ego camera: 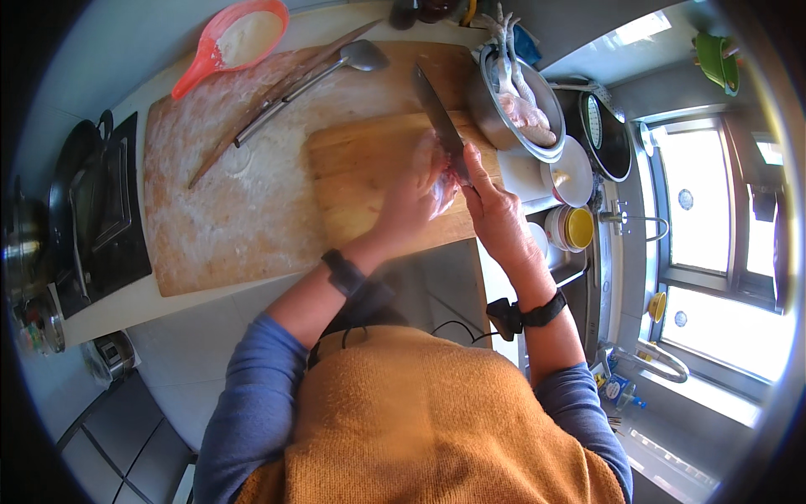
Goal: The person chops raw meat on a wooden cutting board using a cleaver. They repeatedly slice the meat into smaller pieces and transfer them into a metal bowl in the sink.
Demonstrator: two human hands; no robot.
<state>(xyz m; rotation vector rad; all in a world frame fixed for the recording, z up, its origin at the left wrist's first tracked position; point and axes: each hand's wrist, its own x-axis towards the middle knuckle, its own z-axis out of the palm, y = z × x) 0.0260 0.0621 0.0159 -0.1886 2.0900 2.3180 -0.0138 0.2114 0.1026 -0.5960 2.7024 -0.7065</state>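
My right hand (pixel 494 205) grips the handle of a kitchen knife (pixel 439 116), whose dark blade points up and left, away from me. Against the blade's lower part lies a piece of raw meat (pixel 446 192), pinkish and partly hidden by my hands. My left hand (pixel 412 195), somewhat blurred, holds this meat from the left. Beneath both hands is a small wooden cutting board (pixel 352 164), set on a larger floured wooden board (pixel 201 233). Raw poultry with its feet sticking up (pixel 526 113) rests in a metal pot (pixel 485 69) just beyond the small board's right side.
On the large board lie a long wooden rolling pin (pixel 217 157) and a metal spatula (pixel 267 120). A red scoop of flour (pixel 195 69) sits at its far left edge. Right of the board are a whitish bowl (pixel 582 167), stacked bowls (pixel 578 228) and a sink. A black wok (pixel 75 157) stands left.
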